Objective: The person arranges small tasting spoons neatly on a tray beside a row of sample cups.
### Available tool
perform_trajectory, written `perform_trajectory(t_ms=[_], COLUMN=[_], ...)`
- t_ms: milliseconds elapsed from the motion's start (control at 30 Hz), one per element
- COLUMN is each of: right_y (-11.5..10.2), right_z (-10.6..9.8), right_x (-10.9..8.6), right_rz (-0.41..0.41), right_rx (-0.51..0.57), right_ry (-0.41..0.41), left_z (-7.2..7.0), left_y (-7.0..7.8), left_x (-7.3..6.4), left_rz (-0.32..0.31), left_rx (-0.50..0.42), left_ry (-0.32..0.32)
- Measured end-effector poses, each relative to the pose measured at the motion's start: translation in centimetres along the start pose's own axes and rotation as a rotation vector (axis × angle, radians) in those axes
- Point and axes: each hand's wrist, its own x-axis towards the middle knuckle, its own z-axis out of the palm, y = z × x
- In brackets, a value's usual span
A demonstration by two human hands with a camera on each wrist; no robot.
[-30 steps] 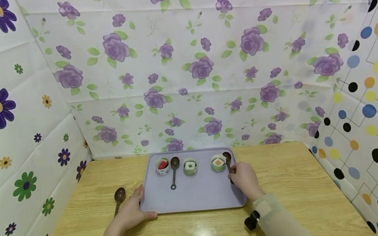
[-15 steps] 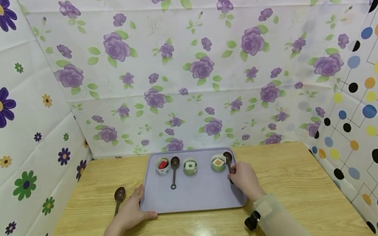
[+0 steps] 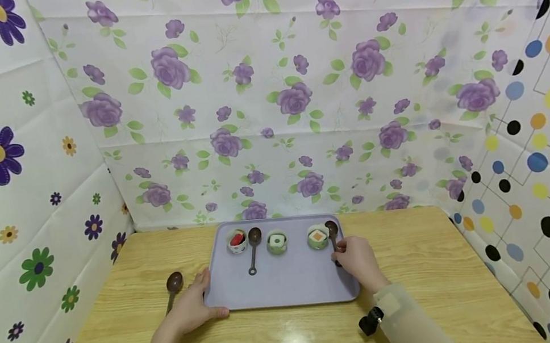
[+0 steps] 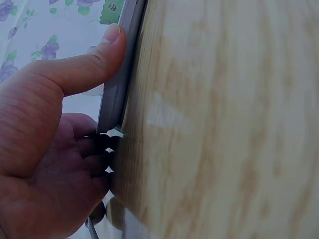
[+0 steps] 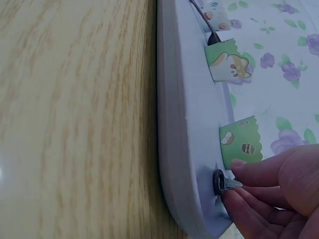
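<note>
My left hand holds the front left corner of a lilac tray, its thumb along the front edge and its fingers at the left side. My right hand pinches the handle of a brown spoon over the tray's right part. In the right wrist view, the ring end of that spoon shows by the thumb and fingers. Just left of this spoon stands a green paper cup with a white and orange piece inside. How firmly the left fingers press is hidden.
A white cup with red pieces, a second brown spoon and another green cup stand or lie on the tray. A third spoon lies on the wooden table beside the left hand. Patterned cloth walls enclose the table.
The right wrist has shifted very slightly to the right, while the pinched spoon stays almost in place. The left hand, tray and cups have not visibly moved.
</note>
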Motion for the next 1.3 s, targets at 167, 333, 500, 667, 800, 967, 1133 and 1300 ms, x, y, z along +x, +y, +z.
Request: perform_trajectory(t_ms=[167, 333, 500, 667, 800, 967, 1133, 1300], right_y=[0.6, 1.5, 2.2, 2.9, 3.9, 5.4, 6.6, 7.1], right_z=[-0.6, -1.1, -1.5, -2.4, -3.5, -4.6, -5.1, -5.2], right_x=[-0.2, -0.4, -0.8, -1.5, -1.9, -2.4, -2.9, -3.2], right_rz=[-0.012, -0.036, -0.092, -0.14, -0.217, -0.301, -0.383, -0.408], right_rx=[0.063, 0.08, 0.086, 0.065, -0.012, -0.112, -0.193, -0.187], right_ry=[-0.027, -0.049, -0.063, -0.083, -0.151, -0.28, -0.392, -0.462], left_z=[0.1, 0.1, 0.1, 0.1, 0.1, 0.1, 0.1, 0.2], left_y=[0.0, -0.2, -0.3, -0.2, -0.2, -0.3, -0.3, -0.4], left_x=[0.0, 0.1, 0.1, 0.1, 0.0, 0.0, 0.0, 0.0], left_rz=[-0.004, -0.006, -0.003, 0.001, 0.0, 0.0, 0.001, -0.004], left_rx=[0.002, 0.006, 0.001, 0.005, 0.009, 0.009, 0.009, 0.007], left_ry=[0.0, 0.0, -0.001, -0.004, -0.003, -0.006, -0.005, -0.01])
